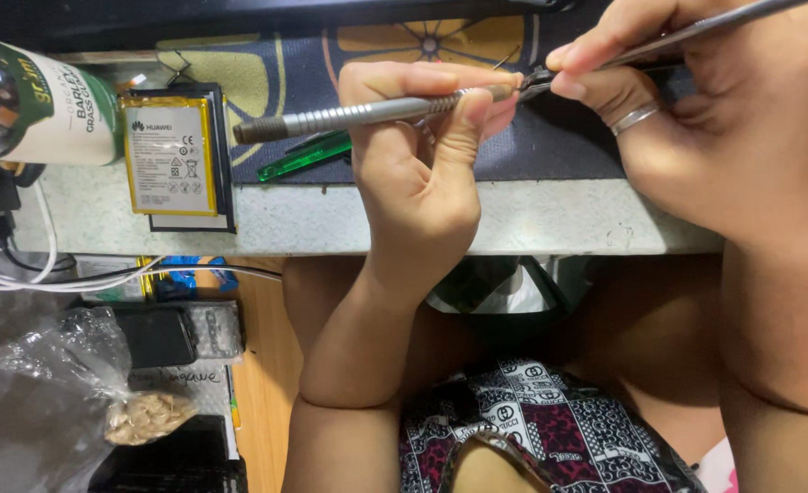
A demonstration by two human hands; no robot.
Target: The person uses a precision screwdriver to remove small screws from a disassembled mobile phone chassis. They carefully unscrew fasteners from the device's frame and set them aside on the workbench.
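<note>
- While the left hand [418,164] clenches a grey screwdriver [367,114] lying level across upper centre, its tip meets a small dark part [536,84].
- Right hand [714,128], upper right, pinches metal tweezers [696,32] there.
- Phone battery [168,155] lies upper left.

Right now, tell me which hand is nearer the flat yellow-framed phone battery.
Left. The left hand grips a grey metal screwdriver just right of the battery; the right hand, holding metal tweezers, is farther right.

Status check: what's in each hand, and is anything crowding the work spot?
Left hand grips grey screwdriver. Right hand pinches tweezers. Tips meet over dark mat. Green pen lies beside, apart.
</note>
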